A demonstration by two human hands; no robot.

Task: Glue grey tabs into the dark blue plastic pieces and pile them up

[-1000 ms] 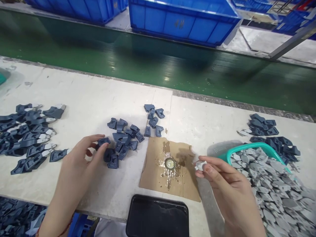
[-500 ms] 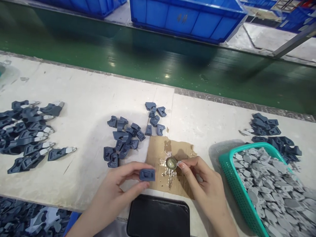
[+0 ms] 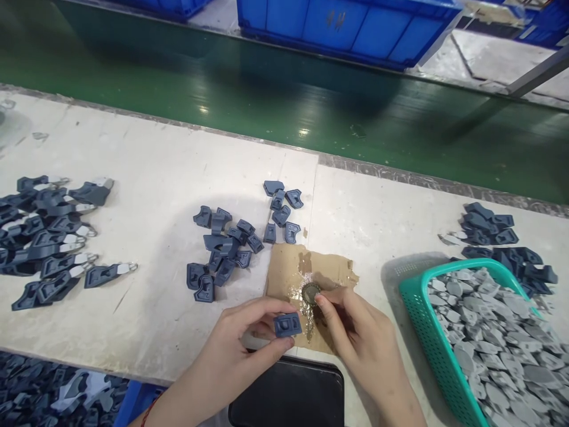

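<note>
My left hand pinches a dark blue plastic piece, its recessed face turned up, above the near edge of a brown cardboard sheet. My right hand is closed, thumb and forefinger together at a small round dish on the cardboard. A small grey piece is in its fingertips, mostly hidden now. Wet, shiny spots surround the dish. Left of the cardboard lie loose dark blue pieces, and a few more sit just behind it.
A green basket full of grey pieces stands at right, dark blue pieces behind it. Joined blue-and-grey pieces lie at left. A black phone-like slab is in front. Beyond the table run a green belt and blue crates.
My left hand has moved right and slightly down with the blue piece, closer to my right hand. My right fingertips have shifted slightly left, over the dish's edge. The view has shifted slightly.
</note>
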